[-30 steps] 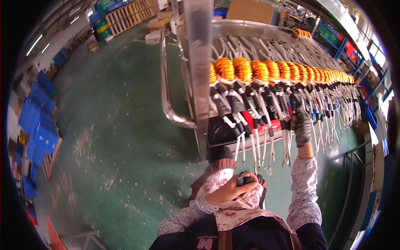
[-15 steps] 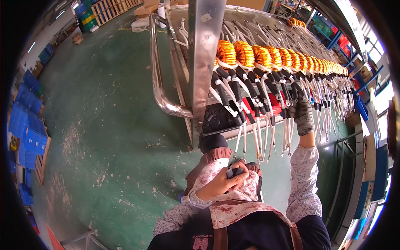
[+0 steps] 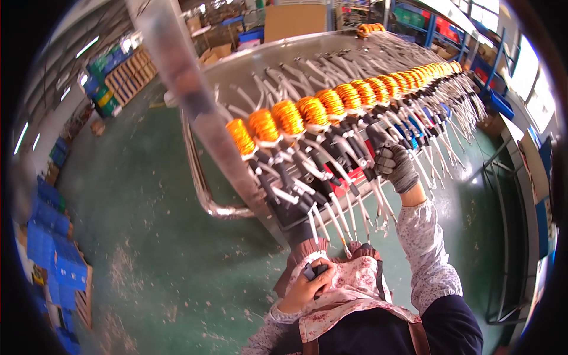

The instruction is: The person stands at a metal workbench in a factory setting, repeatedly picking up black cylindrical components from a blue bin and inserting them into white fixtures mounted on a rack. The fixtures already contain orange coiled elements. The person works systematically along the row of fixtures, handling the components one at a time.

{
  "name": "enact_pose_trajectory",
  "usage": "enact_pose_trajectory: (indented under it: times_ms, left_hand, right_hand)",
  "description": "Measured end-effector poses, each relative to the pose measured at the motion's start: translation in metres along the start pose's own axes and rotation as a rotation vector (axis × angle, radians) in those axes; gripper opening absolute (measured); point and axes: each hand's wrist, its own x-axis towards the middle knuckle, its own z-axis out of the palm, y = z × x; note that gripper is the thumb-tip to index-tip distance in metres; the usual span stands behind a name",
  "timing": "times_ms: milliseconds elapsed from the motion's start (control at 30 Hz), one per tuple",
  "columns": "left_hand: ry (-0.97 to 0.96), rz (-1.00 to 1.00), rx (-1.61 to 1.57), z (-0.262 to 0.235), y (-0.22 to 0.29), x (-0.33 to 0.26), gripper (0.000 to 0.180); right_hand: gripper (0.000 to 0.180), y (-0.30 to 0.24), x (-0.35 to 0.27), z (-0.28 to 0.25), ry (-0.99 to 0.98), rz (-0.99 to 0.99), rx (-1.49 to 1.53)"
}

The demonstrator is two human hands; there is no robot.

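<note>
A long row of orange copper-wound ring coils (image 3: pixel 288 117) lies along the edge of a metal rack. White leads (image 3: pixel 338 218) with black sleeves and metal lugs hang from it toward me. My right hand (image 3: pixel 395 167), in a dark grey glove, is closed among these leads, around a black-sleeved lead (image 3: pixel 377 136) that shows above the fist; its lower part is hidden by the fingers. My bare left hand (image 3: pixel 312 285) rests low over my lap, closed around a small black object (image 3: pixel 313 271) whose kind I cannot make out.
A metal post (image 3: pixel 207 112) rises at the rack's near left corner, beside a bent tube handle (image 3: pixel 204 198). Under the leads sits a red bin (image 3: pixel 348 180). Blue crates (image 3: pixel 56 248) stand on pallets at the left. One coil (image 3: pixel 371 28) lies apart at the rack's far side.
The view has turned, so the rack and post appear tilted and further left. My right hand stays at the leads, its curled fingers now more visible. The left hand still grips the black object.
</note>
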Motion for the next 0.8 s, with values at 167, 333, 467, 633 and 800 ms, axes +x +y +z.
enact_pose_trajectory:
  times_ms: [167,333,467,633,800]
  left_hand:
    - [0.003,-0.067,0.068,0.020,0.009,0.009,0.010]
    - [0.051,-0.054,0.122,0.022,0.003,0.012,0.011]
    - [0.054,-0.050,0.133,0.024,-0.001,0.011,0.011]
    - [0.053,-0.059,0.153,0.033,0.001,0.014,0.012]
    - [0.065,-0.085,0.099,0.040,-0.002,0.015,0.009]
  right_hand:
    - [0.027,-0.002,-0.001,-0.007,0.042,-0.069,-0.188]
    - [0.021,0.000,-0.018,0.026,0.534,-0.697,-1.788]
    - [0.014,-0.007,0.001,0.010,-0.031,0.028,0.018]
    - [0.020,-0.018,-0.002,0.010,0.096,0.267,0.271]
    - [0.026,-0.012,-0.008,-0.004,-0.178,0.116,0.339]
